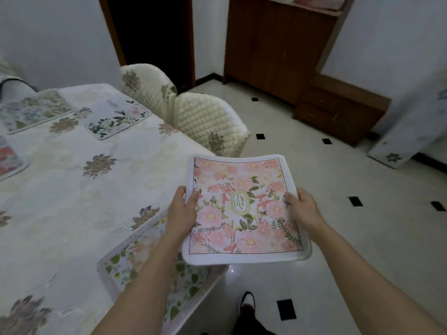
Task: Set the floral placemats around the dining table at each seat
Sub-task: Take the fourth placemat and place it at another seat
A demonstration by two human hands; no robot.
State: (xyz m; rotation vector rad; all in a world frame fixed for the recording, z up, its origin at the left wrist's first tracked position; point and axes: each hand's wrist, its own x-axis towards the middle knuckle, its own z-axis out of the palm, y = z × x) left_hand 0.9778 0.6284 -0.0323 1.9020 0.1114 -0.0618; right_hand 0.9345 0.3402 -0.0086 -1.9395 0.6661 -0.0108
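I have the pink placemat held at its two side edges. My left hand pinches the left border with the thumb laid on top and the fingers hidden beneath. My right hand does the same on the right border.

The mat is face up and sags a little between my hands. It is not on the table: it is in the air over the tiled floor, just beside the table edge. It has a plain white rim with rounded corners, a thin dark line framing the print, soft pink blooms with green leaves, and a gold oval in the middle lettered GARDEN.

Under my left forearm a green-leaved placemat lies on the table, near its edge. Three more mats lie farther along the embroidered cloth. Two quilted chairs stand at the table's right side.
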